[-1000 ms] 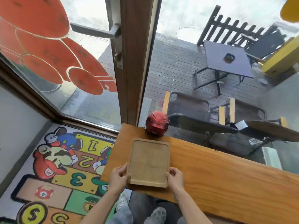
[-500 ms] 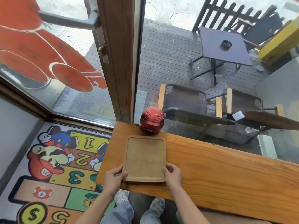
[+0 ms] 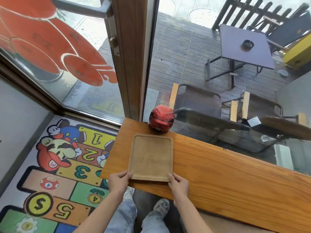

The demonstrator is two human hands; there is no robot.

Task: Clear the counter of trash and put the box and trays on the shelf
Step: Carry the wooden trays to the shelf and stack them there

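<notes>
wood is seen across the head view: a pale tray (image 3: 152,157) is laid flat on the orange-brown counter (image 3: 227,174), near the counter's left end and close to its near edge. the tray's near left corner is gripped by the left hand (image 3: 118,179), with the thumb laid on the rim and the fingers curled beneath, so the hand is partly closed on the tray. the near right corner is gripped likewise by the right hand (image 3: 178,183), thumb on top. whether the tray is lifted off the counter cannot be told. just beyond the tray's far edge, a red helmet (image 3: 161,118) is set on the counter against the window glass. left of the tray and below the counter, a cartoon rug (image 3: 50,174) with numbered squares is spread on the floor. under the tray's near edge, jeans and a grey shoe (image 3: 161,207) are visible. beyond the tray, through the glass, a dark table (image 3: 244,47) and chairs are seen on decking.
</notes>
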